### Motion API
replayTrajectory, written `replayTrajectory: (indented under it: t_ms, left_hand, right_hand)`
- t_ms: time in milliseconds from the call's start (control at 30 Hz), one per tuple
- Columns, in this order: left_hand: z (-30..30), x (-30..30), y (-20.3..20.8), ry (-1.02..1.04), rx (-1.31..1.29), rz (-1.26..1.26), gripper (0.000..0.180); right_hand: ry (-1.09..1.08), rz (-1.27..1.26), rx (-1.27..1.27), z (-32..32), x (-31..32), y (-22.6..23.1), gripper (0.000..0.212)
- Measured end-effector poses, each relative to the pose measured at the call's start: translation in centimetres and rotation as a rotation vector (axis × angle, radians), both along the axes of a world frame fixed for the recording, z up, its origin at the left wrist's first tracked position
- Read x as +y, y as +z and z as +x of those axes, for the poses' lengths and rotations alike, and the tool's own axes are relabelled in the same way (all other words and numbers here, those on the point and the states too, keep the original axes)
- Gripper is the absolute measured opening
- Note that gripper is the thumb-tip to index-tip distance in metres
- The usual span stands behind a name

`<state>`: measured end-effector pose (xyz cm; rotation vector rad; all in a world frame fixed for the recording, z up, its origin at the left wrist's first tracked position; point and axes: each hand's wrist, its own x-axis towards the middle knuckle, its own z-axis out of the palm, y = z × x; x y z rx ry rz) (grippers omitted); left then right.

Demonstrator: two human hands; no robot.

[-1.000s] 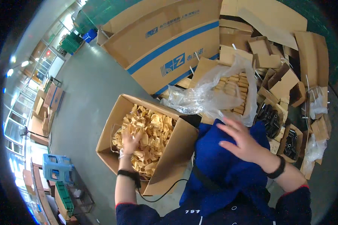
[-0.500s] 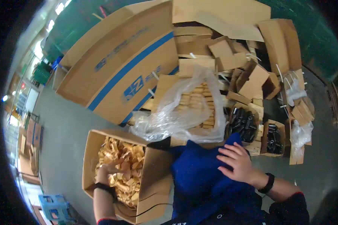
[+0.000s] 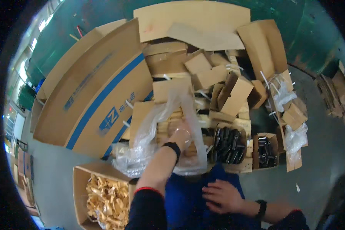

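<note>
My left hand [image 3: 181, 135] reaches into a carton lined with a clear plastic bag [image 3: 142, 142], over rows of tan, narrow packed pieces [image 3: 164, 126]. Its fingers are blurred, with film around them, so I cannot see a grip. My right hand [image 3: 224, 196] rests on the dark blue cloth [image 3: 184, 203] over my lap, fingers spread and nothing held. At lower left, beside my left sleeve, stands a cardboard box [image 3: 79, 199] heaped with loose, shiny golden-tan pieces [image 3: 107, 199].
Black tubular parts fill one small box [image 3: 229, 145] and another carton [image 3: 266, 151] at right. Behind lie opened cardboard boxes [image 3: 234, 94] and a large blue-striped carton flap [image 3: 103, 99]. Crumpled plastic [image 3: 295, 138] hangs at right; flattened cardboard [image 3: 333, 96] leans at far right.
My left hand has left the box of loose golden-tan pieces and moved right and forward into the plastic-lined carton. My right hand stays on the blue cloth. The view has shifted.
</note>
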<state>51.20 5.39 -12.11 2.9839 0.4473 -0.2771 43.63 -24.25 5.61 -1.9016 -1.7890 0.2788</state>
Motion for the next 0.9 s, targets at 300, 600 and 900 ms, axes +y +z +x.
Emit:
replayTrajectory:
  t_ms: [300,600,900]
  left_hand:
    - [-0.5,-0.1,-2.5,-0.004,-0.076,0.156,0.036]
    - [-15.2,-10.4,19.5,0.017,-0.473,-1.462,0.035]
    - [-23.2,-19.4,24.3,-0.007,-0.184,-1.927,0.05]
  right_hand:
    - [-0.054,0.107,0.093,0.2,-0.9,-0.7,0.03]
    - [-0.33,0.346,0.67,0.6,-0.7,2.2,0.031]
    - [-0.034,0.345,0.738,-1.5,-3.0,7.4,0.011]
